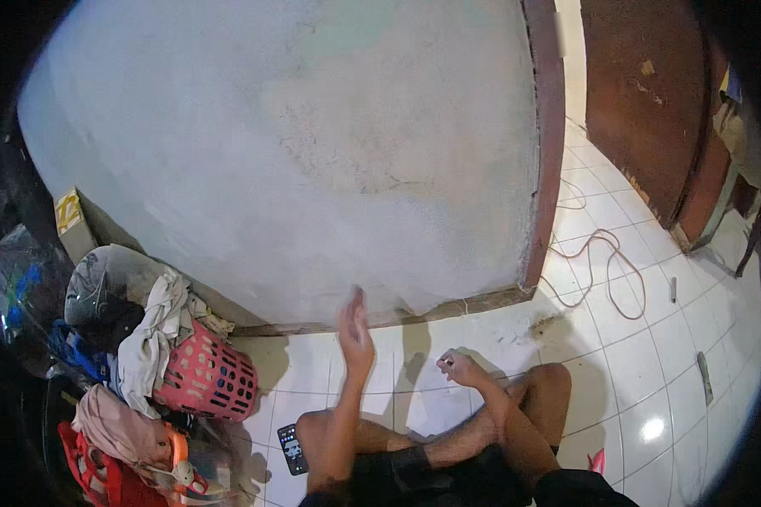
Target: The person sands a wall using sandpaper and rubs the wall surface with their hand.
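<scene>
Your crossed legs (469, 436), in black shorts (431, 482), rest on the white tiled floor (630, 380). Your left hand (357, 334), blurred, is up, fingers extended, before the patchy pale wall (330, 177) facing you; your right hand (460, 369) is curled, its contents impossible to tell.

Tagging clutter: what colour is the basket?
The basket is pinkish red; best seen in the head view.

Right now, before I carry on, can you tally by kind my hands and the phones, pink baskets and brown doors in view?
Hands: 2, left hand and right hand
Phone: 1
Pink basket: 1
Brown door: 1
Total: 5
</scene>
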The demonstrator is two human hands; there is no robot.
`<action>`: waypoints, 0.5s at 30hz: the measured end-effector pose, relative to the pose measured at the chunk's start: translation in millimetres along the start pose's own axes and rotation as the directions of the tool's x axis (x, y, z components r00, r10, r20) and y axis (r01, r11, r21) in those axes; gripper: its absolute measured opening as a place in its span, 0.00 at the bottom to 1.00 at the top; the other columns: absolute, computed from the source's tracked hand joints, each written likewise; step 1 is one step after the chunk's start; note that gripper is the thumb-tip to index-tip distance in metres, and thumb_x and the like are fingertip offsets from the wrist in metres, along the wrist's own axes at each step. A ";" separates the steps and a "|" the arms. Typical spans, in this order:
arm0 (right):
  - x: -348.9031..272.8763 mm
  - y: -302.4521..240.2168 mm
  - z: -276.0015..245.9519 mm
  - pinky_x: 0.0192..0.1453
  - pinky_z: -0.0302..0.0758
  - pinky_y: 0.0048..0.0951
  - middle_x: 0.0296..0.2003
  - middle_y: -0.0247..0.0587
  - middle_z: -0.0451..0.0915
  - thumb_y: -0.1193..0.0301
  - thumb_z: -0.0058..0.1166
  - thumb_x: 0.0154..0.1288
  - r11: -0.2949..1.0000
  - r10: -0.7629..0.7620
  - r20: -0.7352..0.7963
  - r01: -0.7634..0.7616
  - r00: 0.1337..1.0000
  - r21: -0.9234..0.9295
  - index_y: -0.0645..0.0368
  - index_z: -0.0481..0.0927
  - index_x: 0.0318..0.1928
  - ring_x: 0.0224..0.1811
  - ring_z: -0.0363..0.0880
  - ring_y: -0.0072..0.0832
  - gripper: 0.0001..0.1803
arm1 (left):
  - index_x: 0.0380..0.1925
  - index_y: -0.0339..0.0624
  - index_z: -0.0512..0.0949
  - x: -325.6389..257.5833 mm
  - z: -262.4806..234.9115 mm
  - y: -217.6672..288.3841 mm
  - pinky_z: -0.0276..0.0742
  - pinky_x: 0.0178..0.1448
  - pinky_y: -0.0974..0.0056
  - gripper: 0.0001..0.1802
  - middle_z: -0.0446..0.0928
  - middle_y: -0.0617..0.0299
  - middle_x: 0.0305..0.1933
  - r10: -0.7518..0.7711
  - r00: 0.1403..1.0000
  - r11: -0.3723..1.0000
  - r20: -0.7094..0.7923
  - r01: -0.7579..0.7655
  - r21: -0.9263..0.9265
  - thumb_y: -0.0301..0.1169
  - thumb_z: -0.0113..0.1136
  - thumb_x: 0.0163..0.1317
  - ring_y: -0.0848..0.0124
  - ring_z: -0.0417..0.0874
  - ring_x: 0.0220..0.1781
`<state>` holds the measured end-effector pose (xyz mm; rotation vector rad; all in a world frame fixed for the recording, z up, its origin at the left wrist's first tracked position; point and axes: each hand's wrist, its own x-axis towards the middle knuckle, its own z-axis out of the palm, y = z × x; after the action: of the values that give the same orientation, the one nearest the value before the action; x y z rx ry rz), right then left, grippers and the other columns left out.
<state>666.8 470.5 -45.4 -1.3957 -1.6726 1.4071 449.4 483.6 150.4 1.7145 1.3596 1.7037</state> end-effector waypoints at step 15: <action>0.7 4.4 1.3 0.39 0.80 0.37 0.33 0.46 0.83 0.53 0.53 0.70 0.998 0.007 0.132 -0.015 0.991 0.059 0.64 0.78 0.46 0.32 0.82 0.32 0.24 | 0.71 0.30 0.54 219.1 1.7 88.9 0.48 0.79 0.49 0.30 0.54 0.42 0.76 0.807 0.590 0.440 0.008 -0.612 0.657 0.31 0.44 0.73 0.49 0.51 0.78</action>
<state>667.1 470.3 -49.9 -1.3059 -1.6918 1.5722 440.9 619.4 343.7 2.8374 1.5207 2.2021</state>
